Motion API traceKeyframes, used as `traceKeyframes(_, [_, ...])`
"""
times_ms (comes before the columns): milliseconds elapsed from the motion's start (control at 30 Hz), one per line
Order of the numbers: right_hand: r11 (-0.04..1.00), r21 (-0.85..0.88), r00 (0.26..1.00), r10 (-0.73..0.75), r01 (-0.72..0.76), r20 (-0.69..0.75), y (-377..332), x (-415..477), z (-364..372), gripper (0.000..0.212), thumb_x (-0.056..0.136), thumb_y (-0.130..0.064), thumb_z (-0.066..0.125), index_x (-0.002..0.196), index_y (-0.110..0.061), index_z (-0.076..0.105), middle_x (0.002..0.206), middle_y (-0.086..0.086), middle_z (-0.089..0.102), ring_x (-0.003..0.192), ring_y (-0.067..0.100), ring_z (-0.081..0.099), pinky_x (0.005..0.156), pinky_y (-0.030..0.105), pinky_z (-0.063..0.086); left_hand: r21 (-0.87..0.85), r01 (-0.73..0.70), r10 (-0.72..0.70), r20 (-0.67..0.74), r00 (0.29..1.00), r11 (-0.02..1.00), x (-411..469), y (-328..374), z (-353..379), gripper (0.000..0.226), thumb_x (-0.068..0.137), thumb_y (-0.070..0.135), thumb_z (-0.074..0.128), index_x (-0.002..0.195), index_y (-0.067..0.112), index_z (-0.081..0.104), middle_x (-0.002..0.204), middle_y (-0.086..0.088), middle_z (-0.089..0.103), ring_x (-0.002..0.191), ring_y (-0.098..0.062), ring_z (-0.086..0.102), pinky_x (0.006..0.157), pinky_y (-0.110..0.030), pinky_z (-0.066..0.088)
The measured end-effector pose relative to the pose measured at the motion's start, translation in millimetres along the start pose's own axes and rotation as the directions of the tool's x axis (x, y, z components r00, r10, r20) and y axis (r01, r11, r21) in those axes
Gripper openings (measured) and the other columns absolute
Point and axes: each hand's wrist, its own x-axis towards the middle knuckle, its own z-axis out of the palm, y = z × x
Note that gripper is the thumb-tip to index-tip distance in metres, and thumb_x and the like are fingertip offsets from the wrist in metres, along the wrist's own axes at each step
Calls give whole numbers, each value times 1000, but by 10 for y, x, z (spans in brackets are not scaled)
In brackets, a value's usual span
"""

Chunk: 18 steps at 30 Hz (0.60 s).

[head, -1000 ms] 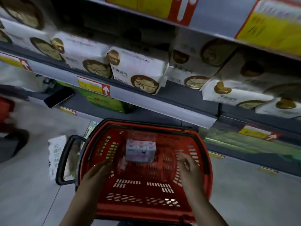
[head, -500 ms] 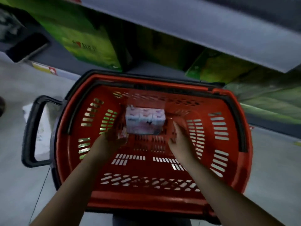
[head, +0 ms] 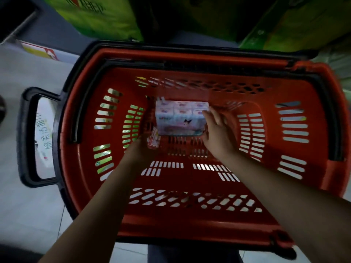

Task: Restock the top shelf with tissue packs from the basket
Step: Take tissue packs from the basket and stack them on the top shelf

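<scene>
**A:** Where is the tissue pack?

**B:** On the bottom of the red basket, toward its far wall and a little left of its middle. It lies flat with the printed face up, and it is the only pack I can see in the basket.

**A:** Why two hands for one pack?

**B:** My reading is that it's a soft, wide bundle lying deep in the basket. Bracketing it from both ends would let it come up level instead of sagging or catching on the basket's wall.

**A:** How does the right hand lie?

**B:** It reaches down over the basket's near rim, with the forearm slanting in from the right. The fingers are fairly straight and slightly spread, tips against the pack's right end. Nothing is wrapped round it yet.

**A:** And the left hand?

**B:** It is at the pack's near-left corner, beside a small red-and-white label hanging off that corner. The hand is dim and smeared, so I cannot tell whether its fingers are spread or curled, or whether they touch the pack.

**A:** And the top shelf?

**B:** It is out of view. Beyond the basket's far rim only green packs show, and a black handle juts from the basket's left end.
</scene>
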Motion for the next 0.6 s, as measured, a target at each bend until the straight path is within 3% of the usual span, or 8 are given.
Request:
traceKeyframes(100, [997,-66,999,-49,48,-14,-7,-41,5,59,85,-5,59,141,-10,41,159,1,18,138,30,27,104,41,39,-58,23,-24,-23,999,998,53,-61,-32,23,91,7,58,100,26,47,91,11,52,90,-9,54,71,-22,44])
traceKeyframes(200, [980,-156,992,-125,125,13,2,-107,46,59,79,7,56,133,-12,44,160,-4,12,143,29,22,94,42,44,-110,50,-53,-30,998,993,125,-82,-10,31,90,4,59,117,16,50,104,3,56,104,-18,55,83,-32,47])
traceKeyframes(267, [969,-200,988,-137,148,70,30,-134,107,56,79,13,53,126,-15,44,161,-7,9,146,27,17,93,42,45,-92,44,-43,11,999,995,194,-71,14,36,89,3,59,124,8,49,112,-5,58,102,-20,58,78,-28,50])
traceKeyframes(367, [941,-216,964,-264,262,21,88,-137,198,54,63,9,76,104,-12,49,142,4,50,126,31,52,76,42,58,-134,42,-40,21,999,990,318,-57,69,42,87,1,60,128,3,47,114,-12,59,92,-18,60,60,-17,50])
traceKeyframes(433, [925,-237,952,-307,297,-10,131,-141,264,40,67,5,65,101,-10,50,122,10,65,109,33,64,69,41,59,-259,68,-66,18,998,964,422,-131,119,50,84,1,63,131,3,46,119,-14,58,92,-19,62,57,-16,52])
traceKeyframes(467, [917,-252,944,-328,308,-40,128,-162,272,33,71,0,52,102,-9,49,112,11,68,103,32,66,66,39,59,-320,93,-92,17,996,943,446,-159,148,55,82,6,69,132,4,46,122,-14,58,94,-21,63,59,-17,54])
traceKeyframes(533, [920,-275,947,-312,279,-81,82,-162,279,37,70,-8,36,105,-9,49,97,12,71,93,32,68,59,35,58,-360,157,-161,20,987,920,486,-240,194,65,75,21,77,131,7,49,125,-13,60,105,-26,63,75,-28,59])
traceKeyframes(600, [912,-299,946,-316,283,-68,99,-155,288,47,70,-11,38,110,-7,62,93,13,72,88,34,68,56,35,56,-400,171,-150,84,985,901,439,-217,237,41,86,22,66,122,7,55,121,-13,63,109,-28,62,80,-33,57])
